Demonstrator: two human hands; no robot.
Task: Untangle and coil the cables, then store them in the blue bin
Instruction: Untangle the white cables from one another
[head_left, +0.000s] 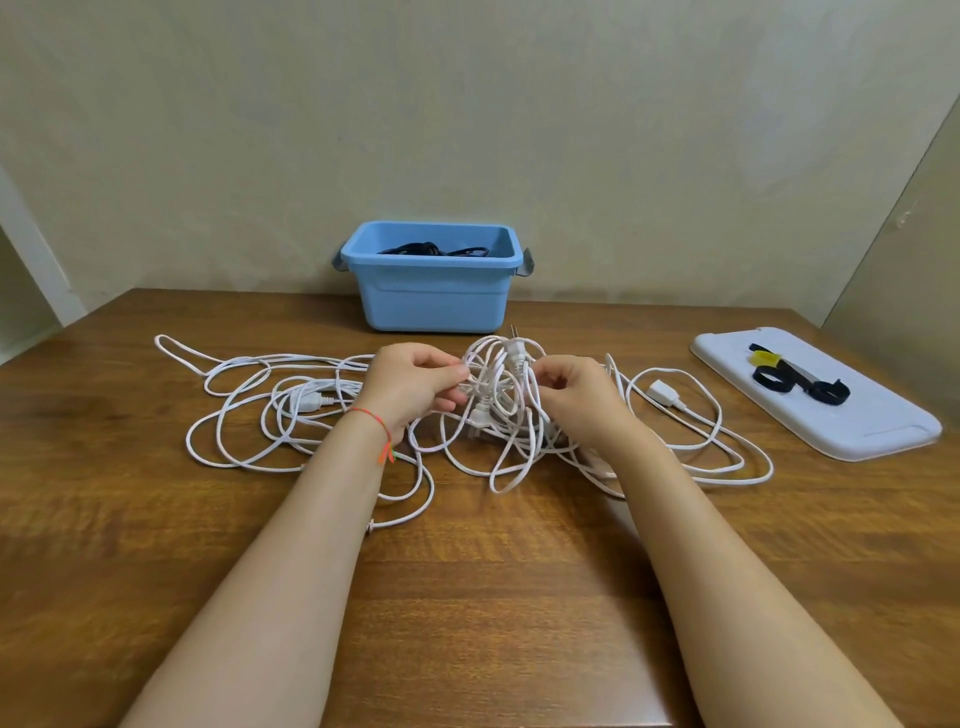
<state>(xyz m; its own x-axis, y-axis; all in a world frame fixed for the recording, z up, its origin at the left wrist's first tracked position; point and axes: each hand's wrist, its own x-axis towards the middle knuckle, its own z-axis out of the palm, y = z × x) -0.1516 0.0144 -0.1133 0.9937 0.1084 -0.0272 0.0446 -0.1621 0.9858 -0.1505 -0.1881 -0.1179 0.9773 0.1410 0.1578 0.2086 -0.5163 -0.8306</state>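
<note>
A tangle of white cables (244, 415) sprawls across the wooden table (467, 597), with a raised knot of loops and plugs (501, 374) in the middle. My left hand (410, 382) pinches strands on the knot's left side. My right hand (576, 395) pinches strands on its right side. A white plug (480, 421) dangles below the knot between the hands. The blue bin (434, 291) stands behind the knot against the wall, with black cables (431, 249) inside.
The bin's white lid (841, 431) lies flat at the right, carrying black straps (800, 384) and a yellow strap (763, 357). A white connector (665, 392) rests right of my right hand. Walls close in behind and to the right.
</note>
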